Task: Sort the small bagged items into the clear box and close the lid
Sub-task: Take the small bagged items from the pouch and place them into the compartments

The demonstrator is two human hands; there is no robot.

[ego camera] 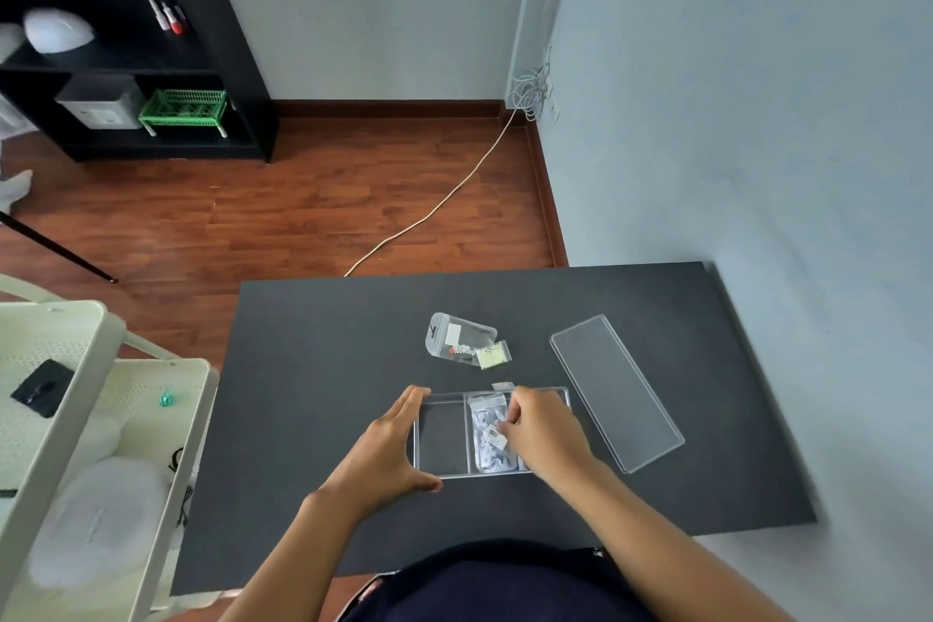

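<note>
The clear box (492,432) sits open on the near-centre of the black bench (313,369), divided into compartments. The left compartment holds nothing visible. The middle compartment holds small clear bags (488,439) of pale contents, lying flat and overlapping. The right compartment is hidden under the right hand.

The right hand (542,429) reaches over the right part of the box with fingers curled; its fingertips pinch a small bag with a white label (497,437) above the middle compartment. The left hand (391,444) is spread, fingers along the far left corner and thumb at the near left edge, bracing the box's left end.

The clear lid (616,391) lies flat on the bench to the right of the box, angled, its near end beyond the box's right side; whether the two touch cannot be told.

Farther back on the bench, apart from the box, lies a larger clear zip bag (457,336) with a white sticker and small white and red pieces inside. A small bag of pale green contents (492,355) overlaps its right near corner. A small white scrap (501,385) lies just beyond the box's far wall.

Left of the bench stands a cream trolley (65,359) carrying a black item. A white cable (444,202) runs across the wooden floor to the far wall. A black shelf unit (237,66) stands far left, holding a green basket (184,106).
</note>
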